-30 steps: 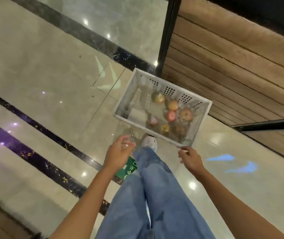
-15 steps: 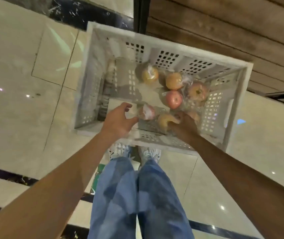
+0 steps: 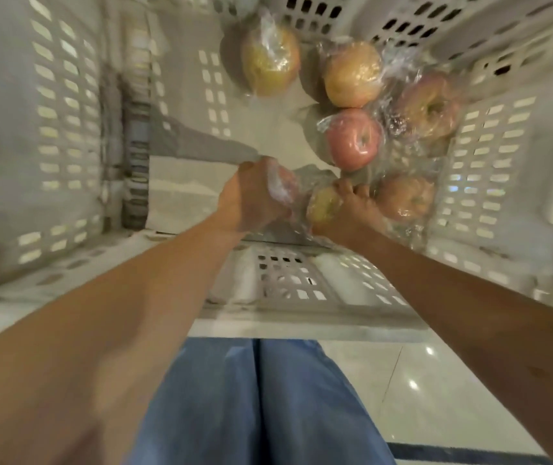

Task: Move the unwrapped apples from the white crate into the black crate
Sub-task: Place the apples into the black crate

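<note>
The white crate (image 3: pixel 67 139) fills the view, its near wall just past my knees. Several apples lie on its floor at the right, most in clear plastic wrap: a yellow-red one (image 3: pixel 270 60) at the back, an orange one (image 3: pixel 352 73), a pink one (image 3: pixel 354 139), a red-yellow one (image 3: pixel 431 105) and a reddish one (image 3: pixel 406 198). My left hand (image 3: pixel 251 196) grips a wrapped pinkish apple (image 3: pixel 282 186) near the crate's middle. My right hand (image 3: pixel 352 209) curls round a yellow-green apple (image 3: pixel 322 204) beside it. The black crate is out of view.
Glossy pale floor tiles (image 3: pixel 436 380) with a dark stripe lie at the lower right. My legs in blue jeans (image 3: pixel 258 397) stand right against the crate's near wall. The crate's left half holds no fruit.
I have bent down and come much closer to the crate. Both hands reached deeper inside, and each has closed round an apple.
</note>
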Demonstrator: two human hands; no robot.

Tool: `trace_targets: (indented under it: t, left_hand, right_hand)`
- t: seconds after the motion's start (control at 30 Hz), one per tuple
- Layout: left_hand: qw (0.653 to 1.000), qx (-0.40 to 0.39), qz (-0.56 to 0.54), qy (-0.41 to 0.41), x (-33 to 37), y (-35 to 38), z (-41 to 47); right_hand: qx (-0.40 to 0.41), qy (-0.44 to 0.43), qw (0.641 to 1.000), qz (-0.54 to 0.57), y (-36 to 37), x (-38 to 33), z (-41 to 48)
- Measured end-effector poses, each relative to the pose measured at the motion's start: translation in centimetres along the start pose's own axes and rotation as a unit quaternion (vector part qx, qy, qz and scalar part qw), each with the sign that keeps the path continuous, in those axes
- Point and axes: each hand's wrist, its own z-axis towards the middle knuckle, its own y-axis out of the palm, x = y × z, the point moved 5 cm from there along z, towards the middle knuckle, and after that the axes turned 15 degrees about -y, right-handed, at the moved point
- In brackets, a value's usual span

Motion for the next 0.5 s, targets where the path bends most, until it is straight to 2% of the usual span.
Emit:
trace_targets:
  t: [0.13,0.23,0.3,0.33,0.37,0.4,0.5]
  left_hand:
    - [0.999,0.027,0.011,-0.017,0.1,1.2,1.4]
    - [0.999,0.031,-0.028,-0.015,0.0,1.4,2.2]
    - [0.995,-0.006,-0.082,-0.048,-0.4,1.2,2.3]
    - [0.981,-0.053,-0.166,-0.085,-0.8,1.2,2.1]
    - [0.951,-0.109,-0.263,-0.123,-1.1,1.2,1.6]
    - [0.912,-0.162,-0.343,-0.158,-1.3,1.2,0.9]
    - [0.800,-0.272,-0.491,-0.213,-1.4,-0.3,-1.5]
  right_hand:
    - [0.015,0.003,1.000,0.013,0.3,0.3,0.8]
    - [0.031,0.010,0.999,0.009,0.1,0.7,1.4]
    - [0.030,0.043,0.997,0.054,-0.1,1.3,1.3]
    - [0.031,0.072,0.989,0.126,-0.1,1.7,1.2]
    - [0.034,0.094,0.968,0.230,-0.2,1.9,1.0]
    - [0.035,0.103,0.930,0.350,-0.4,1.8,0.6]
    - [-0.001,0.109,0.776,0.621,-0.7,1.5,-0.9]
